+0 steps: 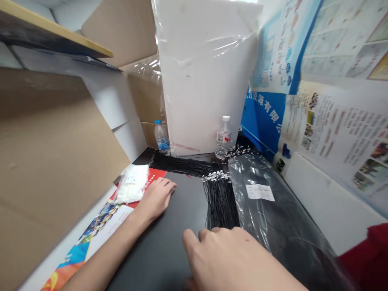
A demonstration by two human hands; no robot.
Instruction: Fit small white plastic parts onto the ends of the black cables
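A bundle of black wires (pixel 222 202) with white connectors at its far end lies on the dark tabletop (pixel 182 202). My right hand (pixel 224 254) is at the near end of this bundle, its fingers bent; whatever is under them is hidden. To the left, my left hand (pixel 157 196) rests on the tabletop with its fingers loosely curled, beside a clear bag of small white parts (pixel 133 184); nothing shows in it. Another bundle of black wires (pixel 184 165) lies crosswise behind.
A blue-capped bottle (pixel 162 139) and a white-capped bottle (pixel 223 137) stand at the back before a white board (pixel 206 81). A clear plastic bag (pixel 263 206) lies at the right. Cardboard (pixel 51 153) rises on the left. More connectors (pixel 241 151) lie back right.
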